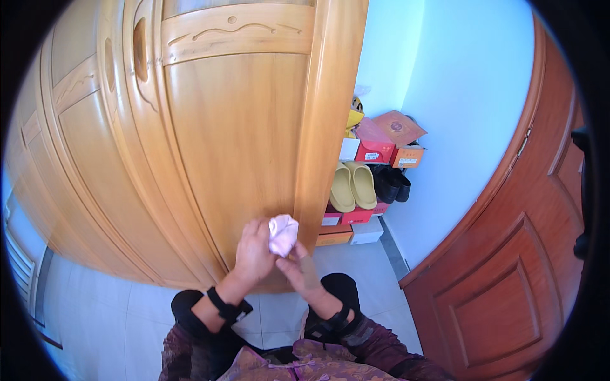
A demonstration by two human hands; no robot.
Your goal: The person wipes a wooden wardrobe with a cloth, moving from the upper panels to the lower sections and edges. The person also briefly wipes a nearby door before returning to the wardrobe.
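A folded, pale pink piece of cloth is bunched up in front of the wooden wardrobe. My left hand grips it from the left side, knuckles upward. At its lower right edge, the thumb and fingers of my right hand hold the cloth too. Part of the cloth is hidden behind my fingers. Right behind both hands stands the light wood wardrobe door panel. Black straps circle both my wrists.
Right of the wardrobe, shoe boxes are stacked in a corner, with yellow-green slippers and black shoes among them. A reddish-brown wooden door stands at the right. Pale tiles cover the floor. My bent knees are below my hands.
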